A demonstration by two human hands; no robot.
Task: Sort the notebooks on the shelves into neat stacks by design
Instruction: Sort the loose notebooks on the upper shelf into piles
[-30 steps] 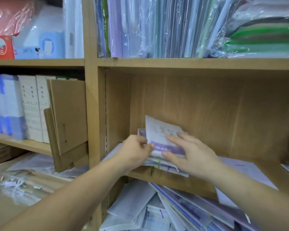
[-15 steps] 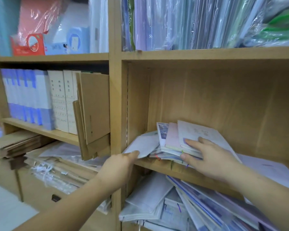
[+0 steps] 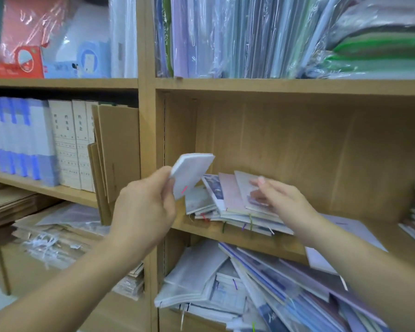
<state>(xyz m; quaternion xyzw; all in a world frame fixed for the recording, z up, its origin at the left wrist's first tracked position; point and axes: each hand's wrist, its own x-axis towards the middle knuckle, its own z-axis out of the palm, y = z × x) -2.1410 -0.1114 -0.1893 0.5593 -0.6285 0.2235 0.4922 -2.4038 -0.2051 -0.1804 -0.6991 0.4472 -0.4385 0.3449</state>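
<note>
My left hand (image 3: 145, 207) held a pale notebook (image 3: 189, 174), pinched at one corner and tilted in the air in front of the middle shelf (image 3: 237, 236); its cover was plain whitish-blue with a pink ribbon marker showing at the lower edge. My right hand (image 3: 280, 200) lay flat, fingers spread, on the top cover of a loose pile of notebooks (image 3: 228, 202) on that shelf, gripping nothing. The fanned covers there were pink, grey-white and one with a dark blue picture, with green and purple ribbons hanging out in front. Cream binders (image 3: 71, 142) on the left shelf carried vertical characters too blurred for me to read.
</note>
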